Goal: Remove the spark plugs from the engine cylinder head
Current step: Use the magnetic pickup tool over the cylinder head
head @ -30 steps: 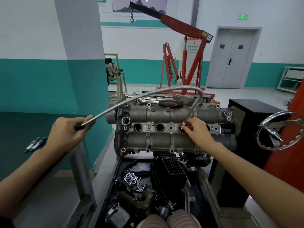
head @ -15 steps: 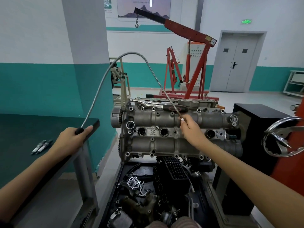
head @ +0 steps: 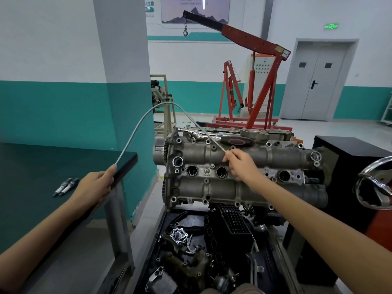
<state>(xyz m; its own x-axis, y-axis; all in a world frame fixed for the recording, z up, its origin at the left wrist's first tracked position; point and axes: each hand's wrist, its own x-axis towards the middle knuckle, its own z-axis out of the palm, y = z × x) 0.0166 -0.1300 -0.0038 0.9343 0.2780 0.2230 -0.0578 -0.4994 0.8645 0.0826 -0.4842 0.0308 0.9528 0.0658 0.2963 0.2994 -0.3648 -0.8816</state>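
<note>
L hand (head: 96, 185) grip clamps flex tool (head: 135, 132) base, R hand (head: 240, 164) pinches tip over cylinder head (head: 212, 187); tip end too small.

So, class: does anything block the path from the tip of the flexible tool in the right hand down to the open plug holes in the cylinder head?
Nothing visible does. The right hand pinches the flexible tool near its tip, just above the cylinder head.

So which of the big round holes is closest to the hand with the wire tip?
The second big hole from the left on the cylinder head: it sits right beside the right hand; the others lie farther away.
</note>
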